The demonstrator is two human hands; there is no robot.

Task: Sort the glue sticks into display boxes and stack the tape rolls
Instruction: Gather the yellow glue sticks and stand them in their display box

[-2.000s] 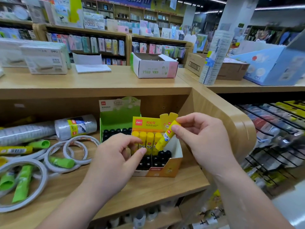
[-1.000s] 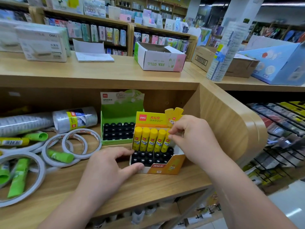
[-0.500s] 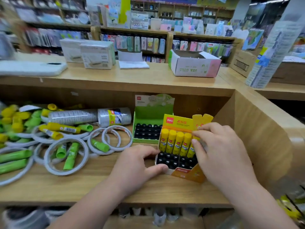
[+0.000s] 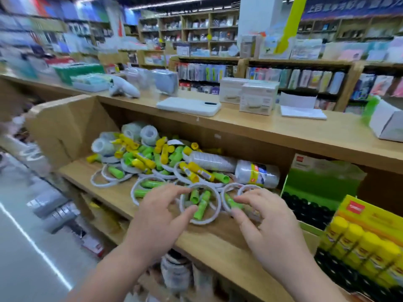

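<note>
Glue sticks [image 4: 150,158], green and yellow, lie heaped at centre frame on the wooden shelf [image 4: 218,238], mixed with flat white tape rolls [image 4: 109,182]. Two green sticks [image 4: 201,205] lie inside one tape ring [image 4: 201,222] at mid-frame.

Left hand [image 4: 161,216]: fingers spread and released, tips at that ring's left rim, grasping nothing. Right hand [image 4: 268,225]: fingers loosely bent, also released, tips beside another green stick [image 4: 234,203] in the next ring. Motion blur throughout.

Wrapped sleeve of tape [image 4: 255,173] lies behind the rings. Green display box [image 4: 320,190] at right of frame, showing dark caps. Yellow display box [image 4: 370,216] at lower right, with a row of yellow sticks upright. Table [image 4: 261,127] above carries white cartons [image 4: 257,99].
</note>
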